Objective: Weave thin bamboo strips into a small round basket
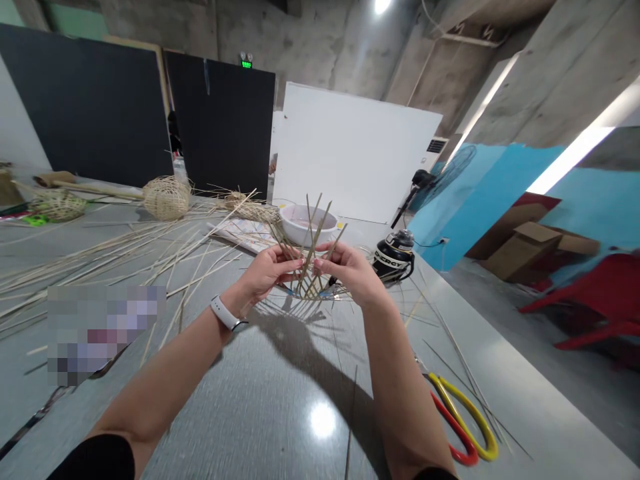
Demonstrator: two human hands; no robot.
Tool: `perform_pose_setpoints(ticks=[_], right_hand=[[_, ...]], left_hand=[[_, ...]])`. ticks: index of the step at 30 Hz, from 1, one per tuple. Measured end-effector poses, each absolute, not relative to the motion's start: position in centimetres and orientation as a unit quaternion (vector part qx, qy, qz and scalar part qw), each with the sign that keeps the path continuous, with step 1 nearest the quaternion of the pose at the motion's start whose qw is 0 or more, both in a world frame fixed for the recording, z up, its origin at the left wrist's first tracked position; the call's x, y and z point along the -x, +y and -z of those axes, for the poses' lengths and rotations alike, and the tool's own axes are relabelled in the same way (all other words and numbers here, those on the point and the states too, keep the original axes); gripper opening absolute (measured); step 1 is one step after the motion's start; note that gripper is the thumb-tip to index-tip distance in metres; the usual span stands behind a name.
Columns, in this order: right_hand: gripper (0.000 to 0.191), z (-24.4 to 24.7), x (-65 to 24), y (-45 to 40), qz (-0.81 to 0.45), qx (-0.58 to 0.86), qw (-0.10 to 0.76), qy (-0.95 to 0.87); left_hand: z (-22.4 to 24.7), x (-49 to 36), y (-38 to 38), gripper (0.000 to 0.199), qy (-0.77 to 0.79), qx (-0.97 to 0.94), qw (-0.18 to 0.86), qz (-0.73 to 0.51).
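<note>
The half-woven bamboo basket (314, 280) sits between the left hand (270, 270) and right hand (350, 270), both pinching its upright strips. On the grey worktop (250, 407), loose bamboo strips (125, 260) lie left of that basket, a white bowl (307, 223) just behind, red-and-yellow-handled scissors (463, 427) right, and a blue wall (475, 200) beyond.

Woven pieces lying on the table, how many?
3: a round one left of center, a flat one at far left, and a flat one beside the white bowl. Others may be hidden.
</note>
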State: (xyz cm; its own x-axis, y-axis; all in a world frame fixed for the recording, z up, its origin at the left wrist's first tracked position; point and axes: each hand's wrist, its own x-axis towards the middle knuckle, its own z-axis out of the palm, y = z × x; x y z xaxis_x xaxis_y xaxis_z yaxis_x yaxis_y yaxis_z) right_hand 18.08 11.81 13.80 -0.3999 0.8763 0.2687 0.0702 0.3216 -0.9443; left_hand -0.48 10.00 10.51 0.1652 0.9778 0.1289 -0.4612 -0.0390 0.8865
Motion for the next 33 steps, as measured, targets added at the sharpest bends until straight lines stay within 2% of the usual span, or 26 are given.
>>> perform_pose_setpoints(ticks=[4, 22, 29, 33], right_hand=[[0.034, -13.73, -18.11, 11.87, -0.477, 0.323, 0.42, -0.702], [0.034, -13.82, -18.15, 11.92, -0.488, 0.31, 0.38, -0.721], [0.035, -13.52, -18.12, 12.06, -0.448, 0.353, 0.42, -0.706], [0.04, -13.35, -17.87, 12.08, -0.477, 0.349, 0.443, -0.674]], left_hand=[[-10.24, 0.43, 10.01, 0.034, 0.295, -0.444, 0.622, -0.574], [-10.78, 0.24, 9.39, 0.032, 0.307, -0.463, 0.625, -0.548], [-10.44, 0.29, 9.79, 0.032, 0.294, -0.449, 0.631, -0.559], [-10.3, 0.21, 9.99, 0.032, 0.285, -0.44, 0.63, -0.573]])
